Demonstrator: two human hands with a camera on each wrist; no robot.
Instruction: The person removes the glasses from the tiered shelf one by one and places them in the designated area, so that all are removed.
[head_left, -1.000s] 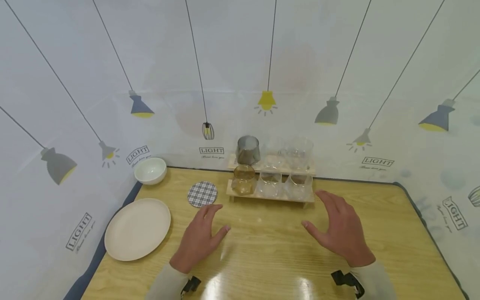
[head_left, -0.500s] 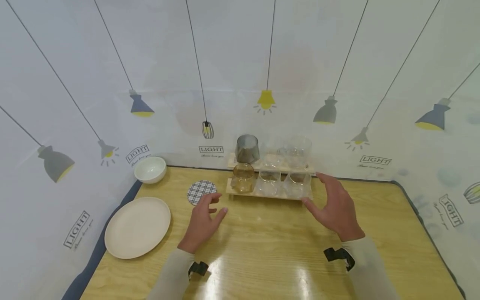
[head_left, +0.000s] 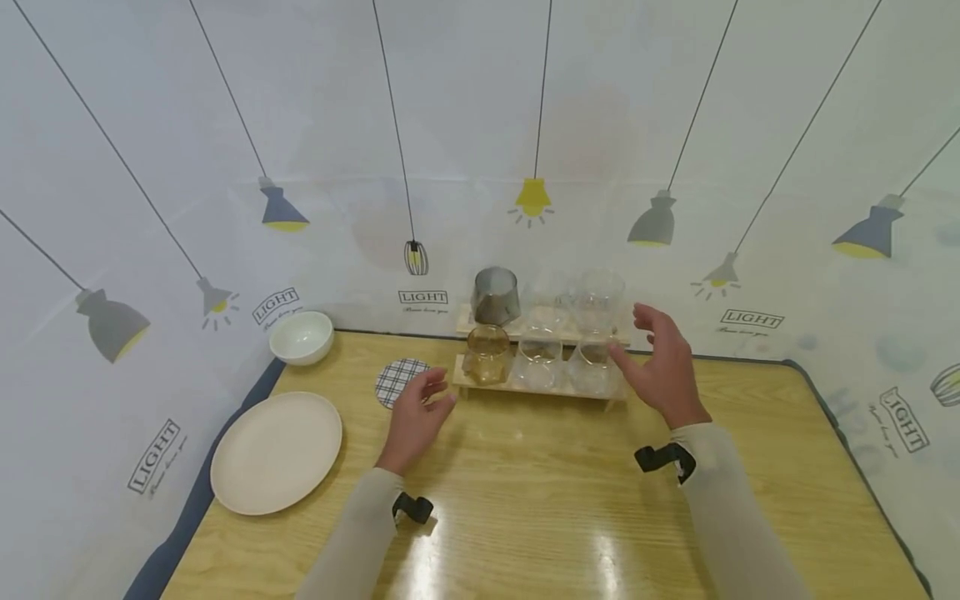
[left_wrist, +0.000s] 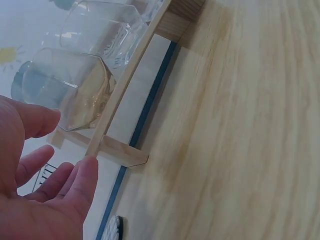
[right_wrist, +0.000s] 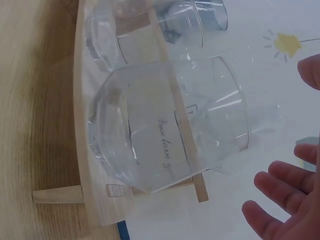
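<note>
Right hand [head_left: 663, 367] spread, holding nothing, just beside clear glass [head_left: 595, 367]; left hand [head_left: 416, 412] relaxed, unladen. Glass likely fragile, slippery; best gripped round its sides.

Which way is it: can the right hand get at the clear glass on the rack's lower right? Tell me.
Probably yes. The right hand hovers open beside the clear glass on the wooden rack, with nothing between them.
</note>
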